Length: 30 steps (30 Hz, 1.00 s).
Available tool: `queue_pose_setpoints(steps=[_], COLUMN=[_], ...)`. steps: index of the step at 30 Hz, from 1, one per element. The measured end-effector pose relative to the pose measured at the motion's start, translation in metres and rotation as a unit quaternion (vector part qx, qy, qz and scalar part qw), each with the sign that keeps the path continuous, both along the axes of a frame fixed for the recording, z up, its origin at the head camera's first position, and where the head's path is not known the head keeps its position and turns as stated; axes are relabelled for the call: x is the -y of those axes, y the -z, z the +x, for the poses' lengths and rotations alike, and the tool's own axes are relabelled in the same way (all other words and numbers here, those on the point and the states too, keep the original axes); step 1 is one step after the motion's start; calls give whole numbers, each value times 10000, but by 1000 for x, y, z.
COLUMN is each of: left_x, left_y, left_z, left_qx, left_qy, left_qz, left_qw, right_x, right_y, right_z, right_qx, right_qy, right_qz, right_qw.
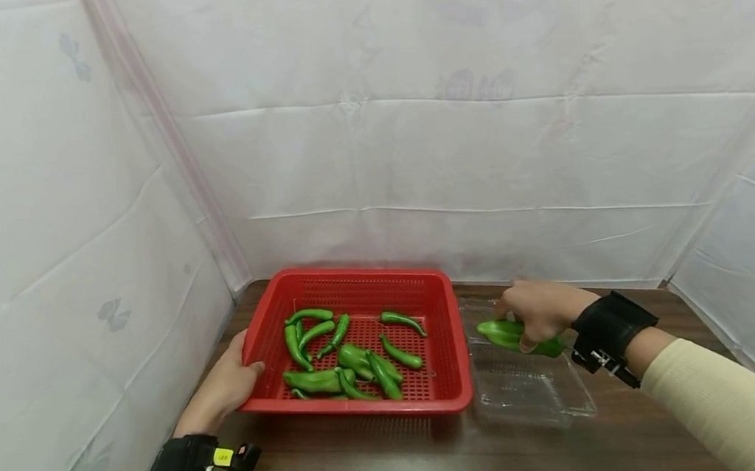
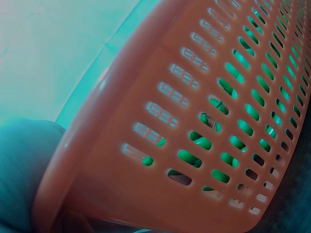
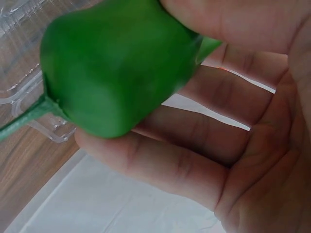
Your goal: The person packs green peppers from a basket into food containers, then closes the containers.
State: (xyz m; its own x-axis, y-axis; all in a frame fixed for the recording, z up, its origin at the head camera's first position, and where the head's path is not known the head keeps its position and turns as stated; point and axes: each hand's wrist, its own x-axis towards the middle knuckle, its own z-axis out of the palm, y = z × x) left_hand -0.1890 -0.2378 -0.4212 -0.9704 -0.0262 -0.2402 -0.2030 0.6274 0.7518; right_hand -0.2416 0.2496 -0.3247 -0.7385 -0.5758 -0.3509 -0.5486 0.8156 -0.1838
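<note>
In the head view my left hand grips the left rim of a red plastic basket, its thumb over the edge. Several green peppers of different sizes lie inside, among them a thick pepper and a slim curved one. To the right, my right hand holds a large green pepper over a clear plastic container. The right wrist view shows this pepper between thumb and fingers, stem towards the left; a lighter green tip shows behind it.
Basket and container stand side by side on a dark wood-grain table. White sheeting hangs behind and on both sides, close to the basket's back edge. In the left wrist view the basket's slotted wall fills most of the picture.
</note>
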Motion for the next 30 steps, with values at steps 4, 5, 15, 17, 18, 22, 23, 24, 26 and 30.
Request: queue_pose_setpoints(steps=[4,5,15,17,18,22,23,24,26,30], left_x=[1,1,0,0,0,0,0,-1,-1,-1], left_y=[0,0,-1,0,0,0,-1,-1,-1,-2], left_z=[1,1,0,0,0,1,1,1,1,2], left_qx=[-7,-6,-21,-38,-45,-42,-34,-29,-16,-36], left_qy=[-3,-4,-12,-17,-18,-28,-29,-28,-25,-14], left_qz=[-1,-2,-12,-9,-10,0,-1,-7,-16,-15], left_qw=[10000,10000,10000,10000,10000,10000,10000,10000,10000,10000], right_x=[0,0,-3,-3,-3,-3,-3,-3,-3,-4], right_y=[3,4,11,12,13,14,14,15,15,18], right_z=[1,1,1,1,1,1,1,2,2,2], right_qx=[86,97,113,159,168,201,189,189,175,211], right_qy=[94,109,119,156,158,190,186,196,201,239], right_qz=[-27,-29,-121,-134,-132,-117,-108,-108,-101,-106], right_qw=[9999,9999,9998,9997,9996,9996,9996,9996,9996,9994])
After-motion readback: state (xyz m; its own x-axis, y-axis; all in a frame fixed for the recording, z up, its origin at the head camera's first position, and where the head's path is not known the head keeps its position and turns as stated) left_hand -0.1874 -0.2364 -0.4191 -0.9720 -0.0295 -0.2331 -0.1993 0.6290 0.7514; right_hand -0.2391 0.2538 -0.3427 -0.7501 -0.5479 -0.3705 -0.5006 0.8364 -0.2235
